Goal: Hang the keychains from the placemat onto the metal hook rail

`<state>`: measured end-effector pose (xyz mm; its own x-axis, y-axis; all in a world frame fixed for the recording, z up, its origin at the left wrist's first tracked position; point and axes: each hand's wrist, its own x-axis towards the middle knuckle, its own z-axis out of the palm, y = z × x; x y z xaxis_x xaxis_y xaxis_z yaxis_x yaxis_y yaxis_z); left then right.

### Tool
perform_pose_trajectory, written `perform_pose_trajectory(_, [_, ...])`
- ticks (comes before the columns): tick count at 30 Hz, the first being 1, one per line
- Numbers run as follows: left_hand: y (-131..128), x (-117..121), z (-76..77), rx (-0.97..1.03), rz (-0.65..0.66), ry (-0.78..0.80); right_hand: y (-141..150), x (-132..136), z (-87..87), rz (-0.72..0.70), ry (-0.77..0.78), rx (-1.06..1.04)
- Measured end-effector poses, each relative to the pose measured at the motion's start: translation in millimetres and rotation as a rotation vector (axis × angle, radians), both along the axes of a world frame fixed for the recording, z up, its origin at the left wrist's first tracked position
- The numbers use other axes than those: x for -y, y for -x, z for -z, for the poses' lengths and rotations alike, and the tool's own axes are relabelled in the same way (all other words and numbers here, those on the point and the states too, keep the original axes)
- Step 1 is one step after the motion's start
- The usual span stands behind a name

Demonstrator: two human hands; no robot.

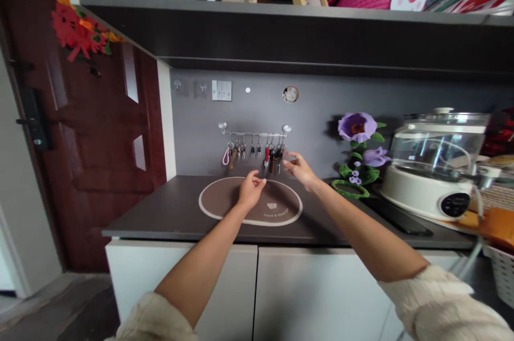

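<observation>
A steel wall rail [254, 134] holds several bunches of keys [273, 160] on hooks, some with red, black or brown fobs and one with a pink strap [226, 157]. Below it, a brown oval mat with a cream border [219, 207] lies on the dark countertop [160, 207]. My left hand [252, 190] hovers over the mat with its fingers loosely curled, a little below the keys. My right hand [300, 169] is spread open just right of the hanging keys, holding nothing and very near them.
An electric steamer with a glass lid [431, 169] stands at the right, beside a purple artificial flower [357, 137]. A dark shelf [281, 30] with boxes and a pink basket runs overhead. White cabinets [257, 293] sit below the counter, and a red-brown door [96, 137] stands at the left.
</observation>
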<state>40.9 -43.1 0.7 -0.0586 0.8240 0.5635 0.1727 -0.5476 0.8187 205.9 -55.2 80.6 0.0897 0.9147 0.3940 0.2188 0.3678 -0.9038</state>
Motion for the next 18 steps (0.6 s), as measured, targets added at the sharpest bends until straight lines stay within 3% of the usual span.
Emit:
perform_pose_trajectory(5, [32.1, 48.0, -25.7, -0.084, 0.194, -0.162, 10.7, 48.3, 13.1, -0.161, -0.197, 0.131])
perform_pose_trajectory(8, [55.6, 73.8, -33.3, -0.164, 0.231, -0.210, 19.0, 71.6, 26.4, -0.244, -0.252, 0.177])
perform_pose_trajectory(13, [82.0, 101.9, -16.2, -0.275, 0.250, -0.150, 32.8, 99.3, 55.9, -0.267, -0.186, 0.140])
perform_pose_trajectory(18, [92.3, 112.6, 1.9, -0.282, 0.236, -0.025, 38.3, 111.9, 75.0, -0.283, -0.111, 0.140])
